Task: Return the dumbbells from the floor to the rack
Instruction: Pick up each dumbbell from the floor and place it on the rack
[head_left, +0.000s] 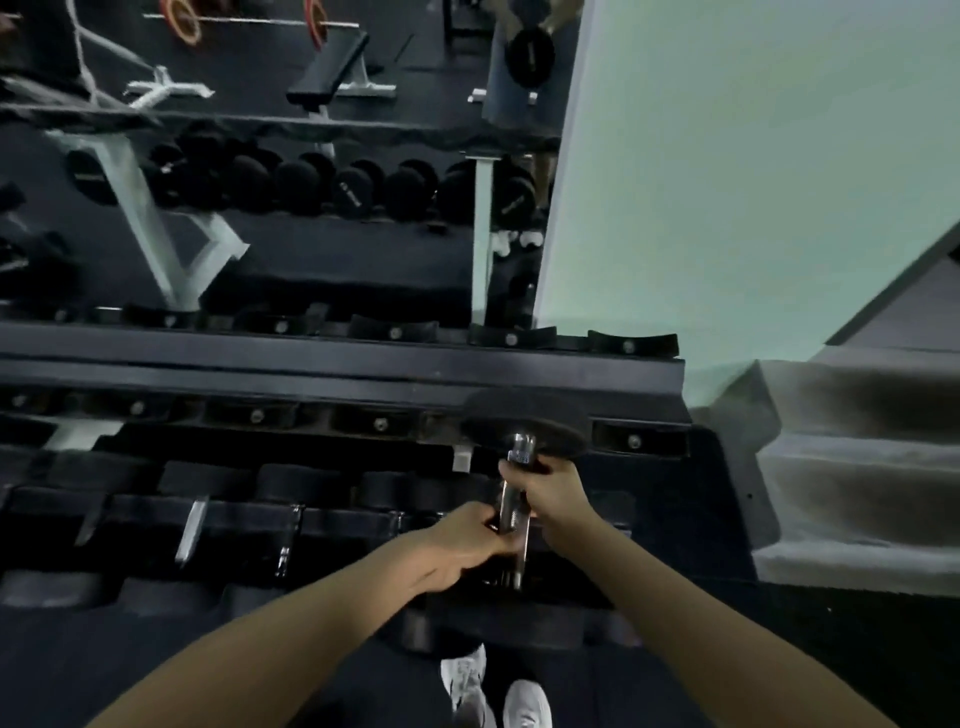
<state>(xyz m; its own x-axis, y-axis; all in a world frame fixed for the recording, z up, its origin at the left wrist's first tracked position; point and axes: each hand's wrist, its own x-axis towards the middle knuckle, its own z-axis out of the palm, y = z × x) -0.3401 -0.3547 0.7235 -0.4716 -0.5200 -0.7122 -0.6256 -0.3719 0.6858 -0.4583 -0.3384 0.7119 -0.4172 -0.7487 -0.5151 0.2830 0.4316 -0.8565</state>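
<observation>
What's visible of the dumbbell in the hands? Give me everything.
The dumbbell has a shiny, chrome-looking handle and a black, round far head; the near head is lost in the dark. It points away from the person, far head at the upper rail's right end on the rack; whether it rests there is unclear. The left hand grips the handle's near part, the right hand its far part.

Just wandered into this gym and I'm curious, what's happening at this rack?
A person is holding one dumbbell by its metal handle, left grip near the close end, right grip further up. Its far head is at the upper tier of the rack, beside an empty cradle at the right end. More dumbbells sit on the tier below.
</observation>
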